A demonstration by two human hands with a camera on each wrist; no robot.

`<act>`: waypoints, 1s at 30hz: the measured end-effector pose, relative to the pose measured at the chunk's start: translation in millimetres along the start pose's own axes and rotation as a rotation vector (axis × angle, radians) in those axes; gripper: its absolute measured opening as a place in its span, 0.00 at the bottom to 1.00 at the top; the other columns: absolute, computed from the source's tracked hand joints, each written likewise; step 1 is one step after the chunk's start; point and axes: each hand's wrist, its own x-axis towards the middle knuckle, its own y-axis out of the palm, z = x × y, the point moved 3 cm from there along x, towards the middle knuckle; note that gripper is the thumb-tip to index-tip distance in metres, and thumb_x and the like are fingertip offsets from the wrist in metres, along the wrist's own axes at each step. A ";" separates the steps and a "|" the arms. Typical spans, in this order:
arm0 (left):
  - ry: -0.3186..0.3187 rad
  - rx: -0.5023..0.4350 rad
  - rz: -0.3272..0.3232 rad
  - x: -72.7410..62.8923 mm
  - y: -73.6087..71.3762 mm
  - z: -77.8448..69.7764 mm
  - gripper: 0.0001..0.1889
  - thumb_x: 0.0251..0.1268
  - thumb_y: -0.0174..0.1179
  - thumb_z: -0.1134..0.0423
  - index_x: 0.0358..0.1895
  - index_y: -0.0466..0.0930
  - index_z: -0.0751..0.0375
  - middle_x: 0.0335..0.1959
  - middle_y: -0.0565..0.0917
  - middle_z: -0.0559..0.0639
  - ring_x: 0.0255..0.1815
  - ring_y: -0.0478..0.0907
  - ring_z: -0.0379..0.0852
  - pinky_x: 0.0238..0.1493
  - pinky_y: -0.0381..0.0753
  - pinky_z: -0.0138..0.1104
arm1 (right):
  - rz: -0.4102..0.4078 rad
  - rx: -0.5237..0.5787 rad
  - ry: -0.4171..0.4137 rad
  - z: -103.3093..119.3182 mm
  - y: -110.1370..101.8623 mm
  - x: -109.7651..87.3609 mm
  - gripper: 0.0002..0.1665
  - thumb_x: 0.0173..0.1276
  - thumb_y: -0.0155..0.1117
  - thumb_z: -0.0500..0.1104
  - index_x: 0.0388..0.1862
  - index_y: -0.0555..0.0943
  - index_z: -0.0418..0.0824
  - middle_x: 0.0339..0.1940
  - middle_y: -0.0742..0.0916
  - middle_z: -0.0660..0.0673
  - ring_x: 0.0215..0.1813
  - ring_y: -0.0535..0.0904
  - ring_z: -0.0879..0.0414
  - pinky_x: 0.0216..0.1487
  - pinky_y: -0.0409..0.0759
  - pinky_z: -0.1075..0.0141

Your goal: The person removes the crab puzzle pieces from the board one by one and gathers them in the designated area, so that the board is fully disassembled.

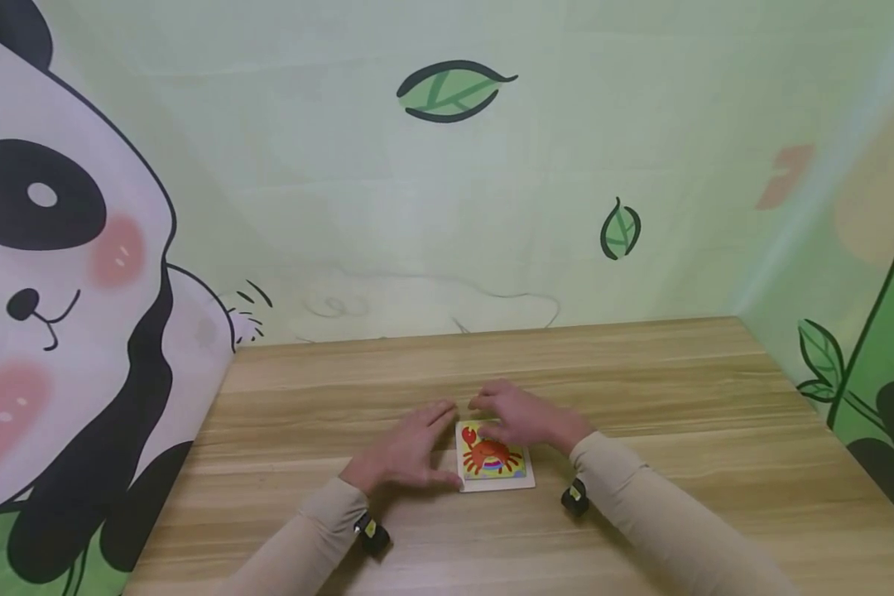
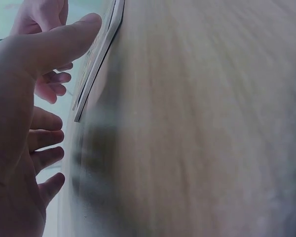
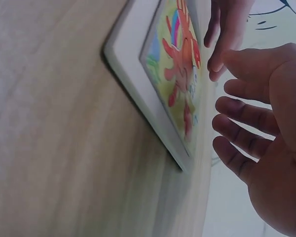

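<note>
A small square board (image 1: pixel 501 487) with a pale raised border lies flat on the table. On it is a picture of a red crab (image 1: pixel 492 460) on a yellow ground, with a rainbow patch. My left hand (image 1: pixel 408 445) is beside the board's left edge, fingers extended and thumb tip right at the near left corner. Over the far right part of the board hovers my right hand (image 1: pixel 523 414), its fingers spread loosely and covering some of the picture. In the right wrist view the crab panel (image 3: pixel 180 74) sits inside the light border (image 3: pixel 130 61), and the right palm holds nothing.
The wood-grain table (image 1: pixel 305 397) ends at a pale green wall cloth (image 1: pixel 328 165) printed with leaves. A large printed panda (image 1: pixel 67 248) fills the left side. Dark wrist cameras (image 1: pixel 372 535) are strapped on both sleeves.
</note>
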 end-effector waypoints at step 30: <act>-0.008 0.001 -0.010 -1.0 6.2 -2.8 0.56 0.50 0.60 0.26 0.74 0.58 0.66 0.73 0.62 0.58 0.75 0.58 0.54 0.76 0.58 0.46 | 0.042 -0.033 -0.013 5.6 14.3 9.9 0.22 0.69 0.62 0.47 0.58 0.80 0.39 0.55 0.81 0.43 0.57 0.76 0.51 0.63 0.75 0.57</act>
